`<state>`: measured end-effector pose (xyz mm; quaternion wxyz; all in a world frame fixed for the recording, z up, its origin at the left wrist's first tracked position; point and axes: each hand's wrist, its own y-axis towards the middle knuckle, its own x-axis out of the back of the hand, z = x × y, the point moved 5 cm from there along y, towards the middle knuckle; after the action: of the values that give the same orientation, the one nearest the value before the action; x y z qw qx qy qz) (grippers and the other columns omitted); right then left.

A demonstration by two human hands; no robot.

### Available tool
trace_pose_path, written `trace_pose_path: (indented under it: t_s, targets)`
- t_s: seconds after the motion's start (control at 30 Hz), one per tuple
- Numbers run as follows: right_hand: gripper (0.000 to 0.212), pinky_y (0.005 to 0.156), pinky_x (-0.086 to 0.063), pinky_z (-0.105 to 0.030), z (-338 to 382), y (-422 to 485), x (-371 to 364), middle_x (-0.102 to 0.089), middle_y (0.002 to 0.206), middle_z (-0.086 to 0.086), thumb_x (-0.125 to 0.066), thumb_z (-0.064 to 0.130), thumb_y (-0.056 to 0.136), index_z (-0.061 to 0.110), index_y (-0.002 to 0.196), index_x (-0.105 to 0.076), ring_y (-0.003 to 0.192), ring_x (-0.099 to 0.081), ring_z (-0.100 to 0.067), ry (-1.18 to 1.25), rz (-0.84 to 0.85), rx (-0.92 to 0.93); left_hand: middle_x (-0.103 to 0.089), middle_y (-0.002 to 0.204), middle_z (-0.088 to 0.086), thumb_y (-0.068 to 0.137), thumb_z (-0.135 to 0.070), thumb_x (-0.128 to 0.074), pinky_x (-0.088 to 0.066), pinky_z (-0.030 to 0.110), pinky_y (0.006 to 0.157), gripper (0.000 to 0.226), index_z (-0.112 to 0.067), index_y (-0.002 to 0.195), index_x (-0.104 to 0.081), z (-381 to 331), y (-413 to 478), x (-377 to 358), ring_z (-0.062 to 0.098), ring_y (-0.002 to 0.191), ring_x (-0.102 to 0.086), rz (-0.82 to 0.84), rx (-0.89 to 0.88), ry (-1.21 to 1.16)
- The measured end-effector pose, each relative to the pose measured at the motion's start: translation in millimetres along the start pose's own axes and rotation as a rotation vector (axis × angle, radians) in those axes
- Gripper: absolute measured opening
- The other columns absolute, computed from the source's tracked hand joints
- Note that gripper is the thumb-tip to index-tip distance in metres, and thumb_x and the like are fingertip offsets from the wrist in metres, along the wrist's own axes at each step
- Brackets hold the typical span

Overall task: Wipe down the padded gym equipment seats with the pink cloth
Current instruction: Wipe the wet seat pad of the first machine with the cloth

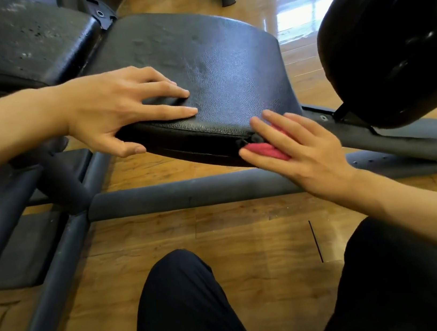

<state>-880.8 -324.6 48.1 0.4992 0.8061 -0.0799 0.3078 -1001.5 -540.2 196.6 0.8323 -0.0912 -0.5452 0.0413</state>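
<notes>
A black padded seat point(214, 62) of a gym bench fills the middle of the view. My left hand point(117, 109) rests on its near left edge, fingers flat on top and thumb hooked under the rim. My right hand point(299, 148) presses the pink cloth point(263, 150) against the seat's near right edge. The cloth is bunched under my fingers and mostly hidden by them. A second black pad point(11, 40) adjoins the seat at the upper left, with white specks on it.
A large black roller pad point(390, 37) stands at the right. Dark metal frame tubes point(187, 193) run across below the seat and diagonally at the left. Wooden floor point(249, 231) lies beneath. My dark-trousered knees point(187, 310) are at the bottom.
</notes>
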Motion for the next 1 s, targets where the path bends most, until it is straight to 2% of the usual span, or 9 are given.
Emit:
trace_pose_path:
  t_s: [0.1,0.13,0.2,0.3,0.47,0.67,0.83,0.9,1.0]
  targets:
    - [0.044,0.099,-0.05,-0.044,36,69,-3,-0.046,0.154,-0.01,-0.051,0.041,0.106,0.028,0.149,-0.049,0.136,-0.052,-0.032,0.046,-0.048,0.002,-0.044,0.156,0.023,0.092,-0.06,-0.047,-0.046,0.066,0.101,0.081,-0.015,0.159,-0.037,-1,-1,0,0.047,0.133,-0.048,0.006,-0.001,0.01]
    - [0.045,0.097,-0.051,-0.044,43,84,-5,-0.047,0.154,-0.01,-0.05,0.042,0.106,0.028,0.148,-0.05,0.134,-0.054,-0.032,0.057,-0.053,0.01,-0.044,0.156,0.023,0.094,-0.061,-0.045,-0.046,0.066,0.101,0.08,-0.013,0.158,-0.04,-1,-2,0,0.048,0.134,-0.048,0.007,0.005,0.009]
    - [0.043,0.097,-0.051,-0.045,45,88,-9,-0.047,0.153,-0.01,-0.053,0.027,0.106,0.026,0.149,-0.05,0.133,-0.054,-0.033,0.037,-0.059,0.057,-0.044,0.156,0.023,0.097,-0.065,-0.04,-0.045,0.064,0.102,0.081,-0.01,0.157,-0.043,-1,-3,1,0.047,0.134,-0.047,0.01,0.017,0.014]
    - [0.05,0.11,-0.045,-0.047,26,46,-3,-0.041,0.157,-0.006,-0.052,0.008,0.105,0.024,0.152,-0.044,0.142,-0.043,-0.032,-0.039,-0.004,0.146,-0.048,0.151,0.024,0.095,-0.064,-0.041,-0.046,0.061,0.101,0.083,-0.009,0.157,-0.044,-1,-6,1,0.047,0.13,-0.05,0.002,0.029,0.037]
    - [0.057,0.125,-0.016,-0.046,19,23,-1,-0.015,0.168,-0.006,-0.033,0.004,0.109,0.021,0.161,-0.02,0.154,-0.018,-0.031,-0.134,0.194,0.194,-0.054,0.143,0.025,0.1,-0.069,-0.029,-0.046,0.061,0.099,0.082,-0.007,0.15,-0.049,3,-15,1,0.045,0.126,-0.053,-0.032,0.041,0.058]
    - [0.052,0.12,-0.03,-0.049,78,129,-22,-0.028,0.164,-0.01,-0.039,0.007,0.107,0.018,0.158,-0.032,0.15,-0.028,-0.033,-0.128,0.142,0.215,-0.05,0.15,0.023,0.099,-0.076,-0.03,-0.041,0.063,0.108,0.09,-0.006,0.154,-0.046,22,-51,-3,0.045,0.135,-0.049,0.015,0.118,0.04]
    - [0.058,0.122,-0.026,-0.047,53,71,-8,-0.029,0.164,-0.005,-0.049,0.003,0.105,0.02,0.158,-0.032,0.151,-0.028,-0.03,-0.174,0.138,0.188,-0.043,0.155,0.02,0.093,-0.082,-0.038,-0.04,0.058,0.114,0.097,-0.011,0.16,-0.037,30,-58,-5,0.04,0.14,-0.044,0.058,0.112,-0.034]
    - [0.056,0.123,-0.021,-0.046,52,64,-6,-0.028,0.165,-0.004,-0.045,0.005,0.106,0.021,0.158,-0.032,0.151,-0.026,-0.029,-0.179,0.174,0.154,-0.042,0.155,0.018,0.091,-0.083,-0.043,-0.038,0.056,0.117,0.098,-0.014,0.161,-0.037,32,-60,-8,0.038,0.14,-0.043,0.054,0.125,-0.083]
    - [0.05,0.123,-0.019,-0.046,81,106,-22,-0.025,0.166,-0.005,-0.035,0.009,0.109,0.019,0.158,-0.032,0.152,-0.024,-0.029,-0.22,0.176,0.1,-0.047,0.149,0.017,0.082,-0.09,-0.05,-0.043,0.055,0.112,0.106,-0.015,0.156,-0.043,35,-58,-11,0.038,0.133,-0.05,0.045,0.134,-0.094]
